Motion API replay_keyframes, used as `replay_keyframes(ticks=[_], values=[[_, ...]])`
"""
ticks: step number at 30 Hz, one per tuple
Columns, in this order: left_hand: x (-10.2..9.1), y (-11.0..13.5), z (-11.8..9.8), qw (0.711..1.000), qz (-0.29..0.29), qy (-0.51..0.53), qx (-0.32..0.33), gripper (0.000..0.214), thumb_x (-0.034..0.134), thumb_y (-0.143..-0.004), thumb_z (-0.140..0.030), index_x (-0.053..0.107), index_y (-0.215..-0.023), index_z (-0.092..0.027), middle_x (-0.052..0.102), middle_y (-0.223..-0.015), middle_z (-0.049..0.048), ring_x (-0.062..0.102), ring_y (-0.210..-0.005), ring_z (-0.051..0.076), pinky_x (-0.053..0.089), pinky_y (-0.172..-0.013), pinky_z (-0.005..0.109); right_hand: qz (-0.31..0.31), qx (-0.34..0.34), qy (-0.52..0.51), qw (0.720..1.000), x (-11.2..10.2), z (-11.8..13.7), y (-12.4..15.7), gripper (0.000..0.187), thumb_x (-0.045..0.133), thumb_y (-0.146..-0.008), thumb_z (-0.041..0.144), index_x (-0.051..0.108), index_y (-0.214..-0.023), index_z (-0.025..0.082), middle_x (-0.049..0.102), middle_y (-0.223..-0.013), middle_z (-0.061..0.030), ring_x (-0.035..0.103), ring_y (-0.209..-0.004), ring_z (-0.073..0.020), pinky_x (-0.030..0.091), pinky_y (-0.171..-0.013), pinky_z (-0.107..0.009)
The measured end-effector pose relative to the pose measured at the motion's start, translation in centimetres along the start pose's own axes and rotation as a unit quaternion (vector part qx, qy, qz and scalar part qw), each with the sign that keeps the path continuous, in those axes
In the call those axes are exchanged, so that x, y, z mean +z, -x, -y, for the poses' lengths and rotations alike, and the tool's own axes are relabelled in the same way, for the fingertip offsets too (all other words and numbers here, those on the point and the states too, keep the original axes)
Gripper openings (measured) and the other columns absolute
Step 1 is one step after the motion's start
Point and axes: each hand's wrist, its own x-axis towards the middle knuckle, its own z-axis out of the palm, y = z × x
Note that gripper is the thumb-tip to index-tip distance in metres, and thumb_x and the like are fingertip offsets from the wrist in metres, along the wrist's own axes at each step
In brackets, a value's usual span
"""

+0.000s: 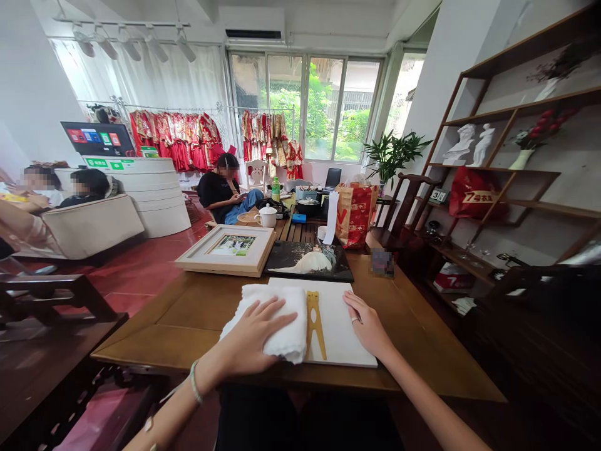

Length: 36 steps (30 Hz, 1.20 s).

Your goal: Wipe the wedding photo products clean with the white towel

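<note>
left hand (253,335): flat, palm down on towel (287,343), fingers spread and pointing up-right. Not gripping anything. Bracelet on wrist.
right hand (369,326): flat, palm down on board (339,341), fingers pointing up-left. Not gripping anything. Ring on one finger.
hands: apart, tool (314,322) between them.
towel: white, folded, lies over left part of board, left edge spills onto worktop (188,313).
tool: yellow, two-legged, flat on board just right of towel. Can't tell if they touch.
board: white, flat on worktop at the near edge.
frame (228,249): pale wood, photo inside, flat on worktop beyond towel.
print (307,260): dark, flat, just right of frame, just beyond board.
bag (355,216): red, upright, further back on worktop. Contents can't tell. White paper strip hangs at its left side.
teapot (267,217): white, lid on, behind frame.
shelf (516,169): on right wall. Holds a white vase with red flowers, two white figurines and a red bag.
people: one seated at far end of worktop, two on sofa at left.
</note>
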Motion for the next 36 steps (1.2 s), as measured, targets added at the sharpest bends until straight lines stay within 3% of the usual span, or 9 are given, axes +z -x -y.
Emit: replay_keyframes(ticks=[6,11,16,23,26,29,33,36], values=[[0.3,-4.7,2.8,0.999,-0.037,-0.029,-0.023,0.064,0.057,-0.075,-0.033,0.039,-0.137,-0.027,0.034,-0.143,0.0123,0.024,-0.134,0.031,0.024,-0.103,0.050,0.010,0.003,-0.001,1.000,-0.1,0.6,0.1,0.035,0.043,-0.084,0.017,0.064,-0.112,0.016,0.056,-0.129,-0.0109,0.049,-0.123,-0.0224,0.035,-0.107,-0.046],[0.6,-5.7,3.5,0.997,-0.055,-0.039,-0.042,0.057,0.050,-0.080,-0.031,0.039,-0.136,-0.027,0.036,-0.142,0.0111,0.028,-0.132,0.030,0.027,-0.102,0.048,0.008,-0.001,0.010,1.000,0.1,0.8,0.3,0.036,0.041,-0.084,0.017,0.064,-0.112,0.014,0.057,-0.128,-0.0122,0.050,-0.122,-0.0225,0.036,-0.106,-0.046],[1.0,-4.0,2.1,0.998,-0.050,-0.031,-0.037,0.063,0.051,-0.077,-0.028,0.036,-0.138,-0.028,0.032,-0.145,0.0085,0.022,-0.135,0.030,0.023,-0.104,0.050,0.004,-0.005,0.010,1.000,-0.3,0.3,0.1,0.036,0.042,-0.084,0.016,0.064,-0.112,0.017,0.057,-0.128,-0.0105,0.050,-0.121,-0.0221,0.036,-0.106,-0.046],[1.6,1.6,-3.9,0.998,-0.029,0.007,-0.048,0.077,0.058,-0.073,-0.034,0.024,-0.142,-0.035,0.016,-0.151,0.0036,0.010,-0.137,0.034,0.012,-0.107,0.057,0.000,-0.008,0.005,1.000,-0.9,-0.2,-0.1,0.035,0.042,-0.085,0.018,0.064,-0.112,0.018,0.057,-0.128,-0.0092,0.049,-0.123,-0.0216,0.036,-0.106,-0.045],[1.2,2.2,-4.7,0.999,-0.007,0.016,-0.050,0.078,0.058,-0.073,-0.033,0.023,-0.142,-0.035,0.015,-0.151,0.0040,0.010,-0.136,0.034,0.012,-0.106,0.058,0.004,-0.003,0.011,1.000,-1.0,-0.1,0.0,0.036,0.041,-0.085,0.018,0.064,-0.112,0.016,0.057,-0.128,-0.0105,0.048,-0.123,-0.0218,0.036,-0.107,-0.045],[0.6,0.6,-3.6,0.999,0.005,0.011,-0.046,0.069,0.053,-0.077,-0.033,0.027,-0.141,-0.032,0.020,-0.150,0.0056,0.011,-0.137,0.032,0.013,-0.106,0.057,0.009,-0.004,0.018,1.000,-1.0,0.1,0.1,0.036,0.040,-0.085,0.018,0.064,-0.112,0.015,0.056,-0.128,-0.0118,0.048,-0.123,-0.0219,0.036,-0.106,-0.045],[0.1,-3.4,-1.5,0.998,-0.006,-0.018,-0.060,0.064,0.049,-0.079,-0.027,0.030,-0.141,-0.029,0.025,-0.148,0.0093,0.017,-0.136,0.032,0.017,-0.105,0.055,0.004,-0.002,0.010,1.000,-0.9,0.2,0.1,0.036,0.041,-0.084,0.018,0.064,-0.112,0.017,0.057,-0.127,-0.0103,0.049,-0.123,-0.0219,0.036,-0.106,-0.046],[0.2,-5.9,-1.2,0.996,-0.012,-0.035,-0.084,0.060,0.046,-0.082,-0.030,0.032,-0.140,-0.026,0.028,-0.146,0.0127,0.020,-0.134,0.034,0.019,-0.103,0.057,-0.002,-0.004,0.004,1.000,-1.0,-0.1,0.1,0.035,0.042,-0.084,0.018,0.065,-0.111,0.018,0.058,-0.126,-0.0096,0.050,-0.122,-0.0222,0.036,-0.106,-0.046]])
